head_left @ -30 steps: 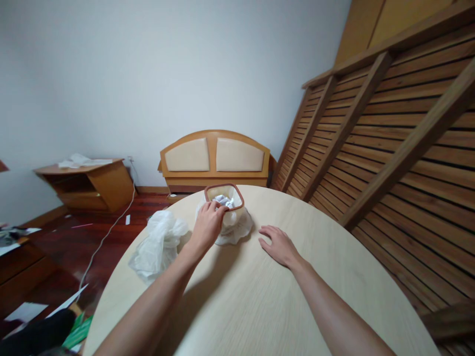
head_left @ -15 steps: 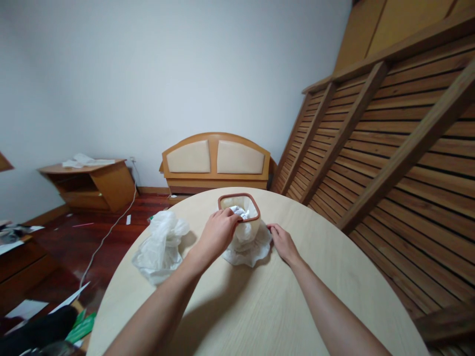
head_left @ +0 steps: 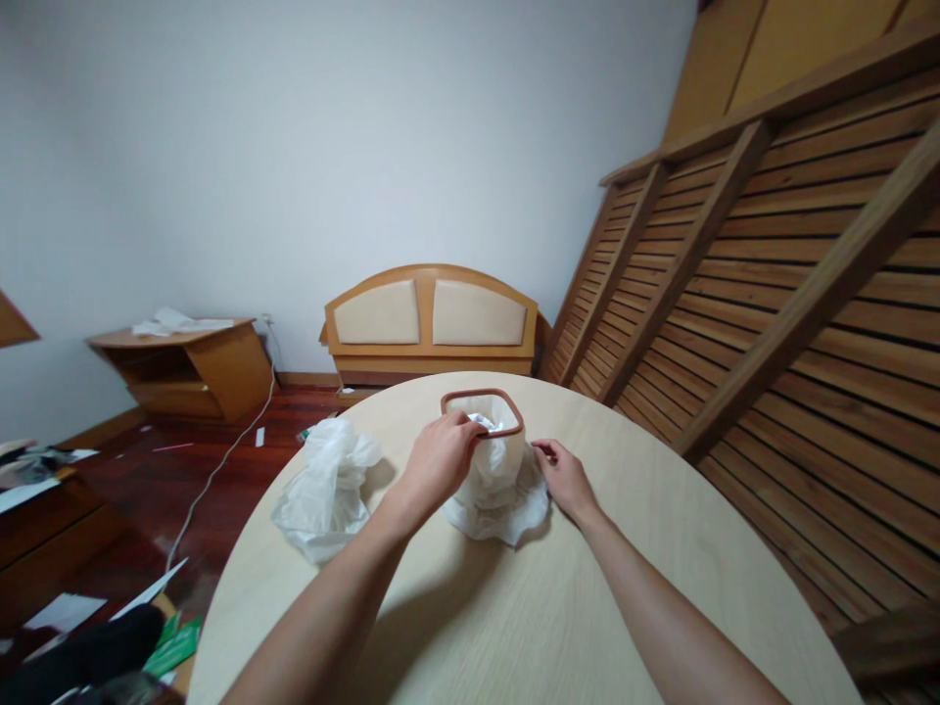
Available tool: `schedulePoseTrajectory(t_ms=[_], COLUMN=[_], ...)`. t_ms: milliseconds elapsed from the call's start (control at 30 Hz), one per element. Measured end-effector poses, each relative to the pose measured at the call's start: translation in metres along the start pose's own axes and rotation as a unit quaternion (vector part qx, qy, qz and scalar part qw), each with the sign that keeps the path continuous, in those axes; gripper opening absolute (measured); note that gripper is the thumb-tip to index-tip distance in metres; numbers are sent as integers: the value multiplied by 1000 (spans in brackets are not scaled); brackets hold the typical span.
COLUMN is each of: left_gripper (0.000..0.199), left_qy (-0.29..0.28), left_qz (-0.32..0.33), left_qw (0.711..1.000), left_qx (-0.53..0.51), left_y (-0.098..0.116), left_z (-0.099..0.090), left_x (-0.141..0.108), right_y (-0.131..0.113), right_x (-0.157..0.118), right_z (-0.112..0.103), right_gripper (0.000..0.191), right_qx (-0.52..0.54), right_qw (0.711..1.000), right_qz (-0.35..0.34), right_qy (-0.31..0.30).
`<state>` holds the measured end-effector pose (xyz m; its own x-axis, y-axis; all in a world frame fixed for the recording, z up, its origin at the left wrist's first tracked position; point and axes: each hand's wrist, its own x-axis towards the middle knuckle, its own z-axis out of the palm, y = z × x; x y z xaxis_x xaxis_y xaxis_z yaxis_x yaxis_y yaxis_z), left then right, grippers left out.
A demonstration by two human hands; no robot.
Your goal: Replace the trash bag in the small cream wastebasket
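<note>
A small bin with a brown square rim (head_left: 506,399) stands on the round table, a white plastic bag (head_left: 499,499) hanging around its outside and spreading at its base. White crumpled material shows inside. My left hand (head_left: 445,455) is closed on the near left part of the rim, fingertips at the opening. To the right of the bin, my right hand (head_left: 564,475) has its fingers pinched at the edge of the white bag. A second white bag (head_left: 330,485), bunched up, lies on the table left of my left forearm.
The round pale table (head_left: 661,587) fills the foreground. Behind it stands a headboard (head_left: 426,352). Wooden slatted panels (head_left: 734,294) lean at the right. A low cabinet (head_left: 183,372) and a cable (head_left: 220,465) are at the left, with papers on the floor.
The bin's rim has tipped and moved slightly right, and the bag around it has shifted a little. Both hands keep nearly the same places. The view has turned slightly.
</note>
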<state>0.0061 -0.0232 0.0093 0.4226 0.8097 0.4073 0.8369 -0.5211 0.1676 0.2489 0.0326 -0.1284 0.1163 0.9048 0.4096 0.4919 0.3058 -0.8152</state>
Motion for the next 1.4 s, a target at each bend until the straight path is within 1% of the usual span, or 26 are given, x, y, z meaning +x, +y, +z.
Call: schedulePoseTrajectory(t_ms=[67, 167, 267, 333, 467, 567, 667, 733, 800, 900, 933, 967, 1033, 1133, 1233, 1400], left_gripper=[26, 25, 24, 24, 27, 28, 25, 21, 19, 23, 28, 33, 35, 25, 19, 18], left_qy=[-8, -13, -16, -26, -45, -52, -61, -71, -50, 43, 69, 80, 71, 37, 36, 46], left_qz=[7, 25, 51, 71, 98, 121, 149, 153, 121, 31, 3, -25, -68, -102, -107, -90], left_qw=[1000, 1000, 999, 997, 993, 990, 984, 981, 984, 989, 989, 989, 989, 990, 991, 992], left_qx=[2, 1, -6, -16, -47, -60, -75, -95, -121, -137, -131, -123, -106, -89, -74, -76], left_y=[2, 7, 15, 19, 25, 27, 29, 29, 26, 16, 11, 7, 0, -4, -4, -2], left_z=[-3, -5, -6, -6, -4, -4, -8, -11, -13, -11, -9, -6, -2, 0, -2, -7], left_x=[-2, -4, -6, -8, -10, -13, -15, -15, -12, -5, -2, 0, 4, 7, 8, 7], right_y=[-13, -41, -69, -81, -92, -96, -101, -105, -108, -112, -114, -116, -121, -128, -134, -140], right_x=[4, 14, 23, 27, 30, 29, 28, 29, 30, 29, 28, 27, 24, 21, 17, 12], right_z=[-2, -11, -25, -34, -46, -51, -56, -58, -58, -54, -52, -50, -47, -43, -41, -41], right_gripper=[42, 49, 48, 43, 37, 35, 32, 27, 25, 22, 20, 18, 14, 13, 13, 15], right_qx=[8, 21, 25, 16, -10, -40, -93, -127, -157, -205, -222, -236, -254, -266, -275, -279], right_qw=[1000, 998, 997, 997, 998, 998, 995, 991, 986, 976, 972, 968, 963, 958, 953, 949], right_qz=[-13, -35, -54, -50, -27, -28, -30, -36, -55, -75, -78, -80, -86, -105, -130, -151], right_qy=[25, 52, 55, 52, 47, 32, 10, -6, -16, 2, 11, 18, 23, 18, 9, -5])
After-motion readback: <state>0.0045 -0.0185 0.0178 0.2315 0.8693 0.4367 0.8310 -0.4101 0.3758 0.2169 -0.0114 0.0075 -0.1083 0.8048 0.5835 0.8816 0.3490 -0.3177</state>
